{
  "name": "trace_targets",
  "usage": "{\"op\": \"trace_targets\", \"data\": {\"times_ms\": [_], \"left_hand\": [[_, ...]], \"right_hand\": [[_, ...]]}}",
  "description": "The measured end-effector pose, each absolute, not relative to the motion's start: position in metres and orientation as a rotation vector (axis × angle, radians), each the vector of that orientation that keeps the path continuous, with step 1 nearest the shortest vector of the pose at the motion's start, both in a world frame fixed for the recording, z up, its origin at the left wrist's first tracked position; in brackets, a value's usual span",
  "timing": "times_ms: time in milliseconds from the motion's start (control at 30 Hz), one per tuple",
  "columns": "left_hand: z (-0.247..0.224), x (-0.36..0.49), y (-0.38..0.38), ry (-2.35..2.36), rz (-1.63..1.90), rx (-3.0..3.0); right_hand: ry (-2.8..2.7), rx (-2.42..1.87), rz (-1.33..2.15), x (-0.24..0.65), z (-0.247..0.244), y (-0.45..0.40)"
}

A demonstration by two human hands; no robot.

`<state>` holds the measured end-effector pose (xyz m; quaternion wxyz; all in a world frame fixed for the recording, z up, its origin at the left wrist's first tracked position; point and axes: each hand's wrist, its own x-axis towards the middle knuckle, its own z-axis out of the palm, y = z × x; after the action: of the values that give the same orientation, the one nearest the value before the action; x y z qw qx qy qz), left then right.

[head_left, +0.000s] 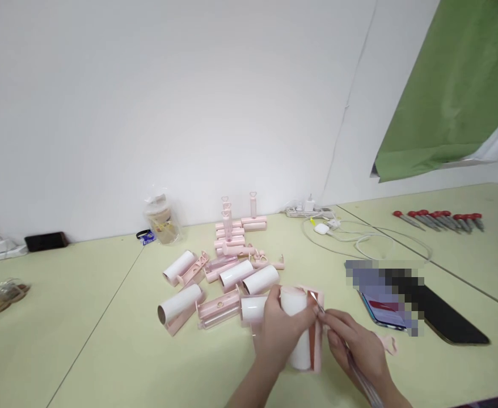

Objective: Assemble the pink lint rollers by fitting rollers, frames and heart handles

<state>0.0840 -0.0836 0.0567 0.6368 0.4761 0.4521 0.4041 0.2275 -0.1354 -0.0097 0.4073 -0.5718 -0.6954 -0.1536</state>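
My left hand (281, 328) is wrapped around a white roll (300, 352) in a pink plastic holder (318, 354), keeping it upright above the table. Between the fingers of my right hand (353, 343) is a slim metal tool (364, 382) with a pointed tip; its exact kind is unclear. The tip touches or nearly touches the holder's upper edge, close to my left fingertips. Just left of my left hand lies another white roll (252, 309). A small pink loop-ended piece (389, 343) shows beyond my right hand.
Several white rolls (180, 303) and pink holders (219, 306) lie left of my hands, with more pink parts (232, 232) stacked behind. Rightward are a phone (380, 309), a dark flat object (453, 317), white cables (368, 238) and red-topped tools (436, 218). A bagged cup (161, 221) stands by the wall.
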Motion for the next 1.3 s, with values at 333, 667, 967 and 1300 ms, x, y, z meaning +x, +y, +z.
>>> {"op": "trace_targets", "data": {"times_ms": [333, 667, 967, 1300], "left_hand": [[0.078, 0.070, -0.027, 0.895, 1.144, 0.886], [0.037, 0.009, -0.095, 1.298, 0.834, 1.458], [0.034, 0.004, -0.121, 1.340, 0.698, 1.549], [0.032, 0.016, -0.129, 1.372, 0.670, 1.596]], "right_hand": [[-1.597, -1.690, -0.224, 0.250, 0.004, -0.072], [-1.484, -1.394, 0.469, 0.204, 0.023, -0.129], [-1.235, -1.169, 0.860, 0.150, 0.020, -0.177], [-1.158, -1.240, 0.793, 0.157, 0.018, -0.182]]}}
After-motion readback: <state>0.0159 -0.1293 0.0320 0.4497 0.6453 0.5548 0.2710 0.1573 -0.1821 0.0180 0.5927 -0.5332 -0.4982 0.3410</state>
